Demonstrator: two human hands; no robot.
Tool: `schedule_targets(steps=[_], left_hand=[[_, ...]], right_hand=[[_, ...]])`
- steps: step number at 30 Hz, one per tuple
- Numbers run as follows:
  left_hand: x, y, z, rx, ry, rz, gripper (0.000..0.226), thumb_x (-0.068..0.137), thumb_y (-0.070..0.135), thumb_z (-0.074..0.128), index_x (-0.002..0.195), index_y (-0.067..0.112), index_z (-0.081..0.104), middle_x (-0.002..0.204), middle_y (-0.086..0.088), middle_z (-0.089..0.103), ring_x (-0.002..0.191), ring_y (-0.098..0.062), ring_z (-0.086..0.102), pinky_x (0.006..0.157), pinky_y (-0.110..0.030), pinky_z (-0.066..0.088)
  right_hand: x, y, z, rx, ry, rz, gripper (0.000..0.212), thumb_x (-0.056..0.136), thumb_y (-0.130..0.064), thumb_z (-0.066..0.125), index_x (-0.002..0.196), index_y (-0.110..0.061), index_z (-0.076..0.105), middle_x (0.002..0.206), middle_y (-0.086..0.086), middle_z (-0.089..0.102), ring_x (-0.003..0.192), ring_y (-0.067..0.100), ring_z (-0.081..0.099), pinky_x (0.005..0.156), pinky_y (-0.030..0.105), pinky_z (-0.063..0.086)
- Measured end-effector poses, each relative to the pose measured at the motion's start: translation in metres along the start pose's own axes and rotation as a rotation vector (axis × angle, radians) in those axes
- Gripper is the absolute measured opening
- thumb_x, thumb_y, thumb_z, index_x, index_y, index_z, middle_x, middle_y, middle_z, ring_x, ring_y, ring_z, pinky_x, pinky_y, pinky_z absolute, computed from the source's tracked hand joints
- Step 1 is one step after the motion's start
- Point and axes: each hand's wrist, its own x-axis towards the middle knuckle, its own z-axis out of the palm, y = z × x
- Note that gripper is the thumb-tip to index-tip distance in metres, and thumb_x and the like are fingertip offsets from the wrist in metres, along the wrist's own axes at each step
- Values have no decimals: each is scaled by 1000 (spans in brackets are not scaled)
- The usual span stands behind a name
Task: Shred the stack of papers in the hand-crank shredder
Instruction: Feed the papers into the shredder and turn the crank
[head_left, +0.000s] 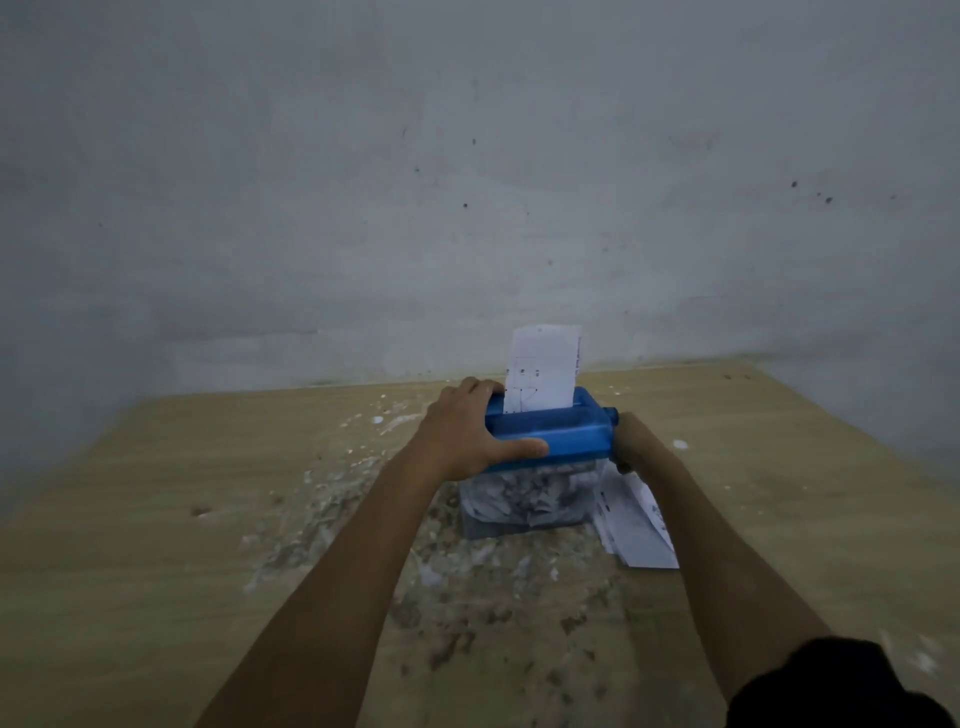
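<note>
In the head view, a blue hand-crank shredder (550, 434) is sitting on a wooden table (156, 519), close to the far edge where a pale wall (467, 156) is rising behind it. A sheet of paper (543, 369) is standing upright in the slot on top of the shredder, its lower end going down into the blue head. The left hand (467, 431) is gripping the left end of the blue head, thumb lying along the front face and fingers curling over the back. The right hand (631, 441) is reaching to the right end of the shredder beside a blue knob; whether its fingers are closing on a crank I cannot tell, since they are hiding behind the body. The clear bin (524, 499) under the head is holding a mass of paper shreds. A stack of papers (639, 525) is lying on the table just right of the bin, partly under the right forearm. Loose shreds (457, 571) are lying scattered over the table in front and to the left
</note>
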Motion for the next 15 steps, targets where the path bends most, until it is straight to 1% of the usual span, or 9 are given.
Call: schedule_targets(steps=[2,3,4,5,6,9,11,13,15], left_hand=[[0,0,0,2,-1,-3,99,68,82,66,144,24,41,133,3,47,118,-19,46,100,-43,47],[0,1,0,5,2,-3,99,68,82,66,144,24,41,133,3,48,117,-19,46,100,-43,47],[0,2,0,10,5,-2,99,68,82,66,144,24,41,133,3,48,117,-19,46,100,-43,47],[-1,2,0,15,6,-2,98,68,81,66,144,24,41,134,3,48,117,-19,46,100,-42,47],[-1,3,-1,20,4,-1,98,68,81,66,144,24,41,134,3,47,117,-19,46,100,-42,47],[-1,3,-2,24,-15,-1,99,68,83,65,145,25,40,135,3,46,119,-19,46,101,-44,46],[0,3,-4,18,-37,-4,101,66,84,64,145,26,40,136,3,46,119,-19,45,101,-44,46],[1,3,-4,18,-56,-12,103,64,86,63,145,26,40,136,3,46,120,-19,46,101,-43,47],[1,5,-4,20,-61,-21,104,64,85,63,146,26,39,136,2,46,120,-19,46,100,-42,47]], right_hand=[[-6,10,4,-83,30,7,32,97,2,41,67,-9,43,65,7,43,57,19,43,53,28,34],[-8,14,5,-111,42,-12,27,97,3,41,72,-6,47,69,9,47,63,24,51,56,29,36],[-11,17,6,-100,52,-21,18,97,2,42,83,-5,52,77,12,52,75,29,58,61,29,38],[-15,20,7,-99,60,-37,13,97,0,43,95,-2,55,85,15,56,86,32,60,67,29,39],[-17,25,8,-108,66,-54,13,98,-4,42,100,-1,55,90,16,58,91,33,59,70,28,37],[-32,37,8,-106,120,-93,17,101,-12,37,87,-9,44,84,14,51,81,26,49,69,28,32],[-36,44,10,-91,149,-117,17,101,-12,35,85,-10,40,81,10,49,77,24,46,64,29,32],[-43,48,9,-85,175,-137,30,102,-16,35,73,-15,40,71,4,47,70,22,45,55,27,30],[-48,52,11,-17,217,-161,38,101,-17,37,63,-15,38,63,2,45,62,21,43,53,24,30]])
